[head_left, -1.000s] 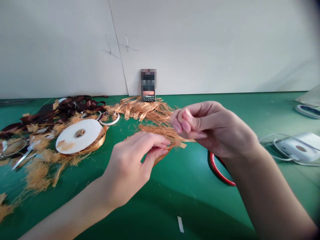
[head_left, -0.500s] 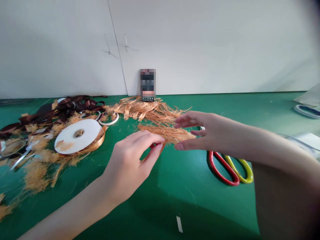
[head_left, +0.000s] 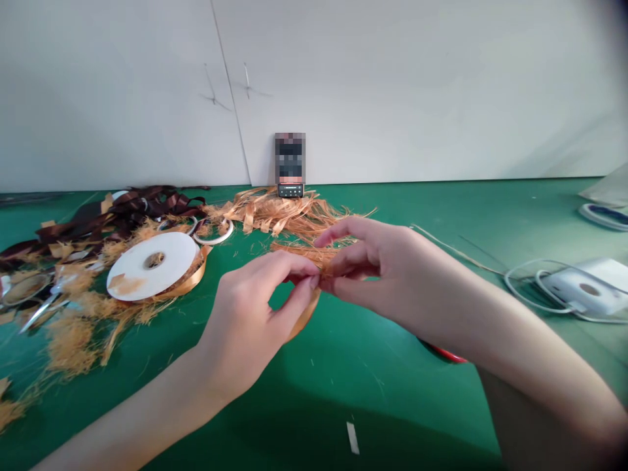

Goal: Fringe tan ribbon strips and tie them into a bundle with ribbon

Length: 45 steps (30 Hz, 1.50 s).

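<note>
Frayed ribbon (head_left: pixel 307 256), left hand (head_left: pixel 243 314), right hand (head_left: pixel 377 275) pinching

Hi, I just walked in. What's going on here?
A person is pinching a frayed bunch of golden ribbon between the fingertips of the left hand and right hand. On the green work surface nearby lie a white-sided ribbon spool, a heap of shredded ribbon and dark brown ribbon.

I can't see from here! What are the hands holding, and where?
The left hand and right hand both pinch a frayed copper ribbon with their fingertips, at its shredded part.
</note>
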Available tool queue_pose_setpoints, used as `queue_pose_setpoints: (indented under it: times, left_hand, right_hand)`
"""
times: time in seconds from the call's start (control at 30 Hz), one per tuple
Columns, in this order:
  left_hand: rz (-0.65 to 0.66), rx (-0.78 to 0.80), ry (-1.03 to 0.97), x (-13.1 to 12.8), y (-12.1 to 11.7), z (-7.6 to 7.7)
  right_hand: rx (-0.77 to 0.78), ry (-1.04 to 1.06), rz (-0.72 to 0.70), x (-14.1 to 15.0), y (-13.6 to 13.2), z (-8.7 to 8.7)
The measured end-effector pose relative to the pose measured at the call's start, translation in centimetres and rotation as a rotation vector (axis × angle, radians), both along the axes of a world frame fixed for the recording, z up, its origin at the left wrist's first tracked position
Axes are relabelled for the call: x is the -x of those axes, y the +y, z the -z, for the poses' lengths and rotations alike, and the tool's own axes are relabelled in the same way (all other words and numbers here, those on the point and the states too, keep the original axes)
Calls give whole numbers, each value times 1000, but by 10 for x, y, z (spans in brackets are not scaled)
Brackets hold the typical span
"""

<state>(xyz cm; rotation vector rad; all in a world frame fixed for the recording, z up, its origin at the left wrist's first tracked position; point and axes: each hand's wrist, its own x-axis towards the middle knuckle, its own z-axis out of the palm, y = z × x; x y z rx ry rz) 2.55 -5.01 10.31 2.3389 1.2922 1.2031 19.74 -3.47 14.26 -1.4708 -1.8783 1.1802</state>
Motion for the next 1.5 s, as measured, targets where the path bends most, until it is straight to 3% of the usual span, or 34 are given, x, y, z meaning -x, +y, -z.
queue_pose_setpoints:
  times: [0.13,0.33,0.43,0.7,0.97,1.17,1.37,1.5]
  left_hand:
    - [-48,-20,-10,-1,0,1]
    - [-55,276,-234,0,3,-1]
    - [-46,335,-247,3,4,0]
    - [33,141,-107,3,0,-5]
    - [-6,-128,35,2,5,2]
    - [-36,-110,45,-1,2,2]
    - [-129,-280,92,4,5,4]
    - [-171,-222,33,9,9,1]
  right_hand:
    - [18,31,55,5,1,-1]
    - [124,152,125,3,1,-6]
    - [151,122,118,0,1,-8]
    - [177,156,41,-1,5,-5]
    - [180,172,-37,-1,5,0]
    - [171,138,-33,-1,7,0]
    - [230,134,-56,-2,5,-2]
    - [300,184,-66,0,2,-7]
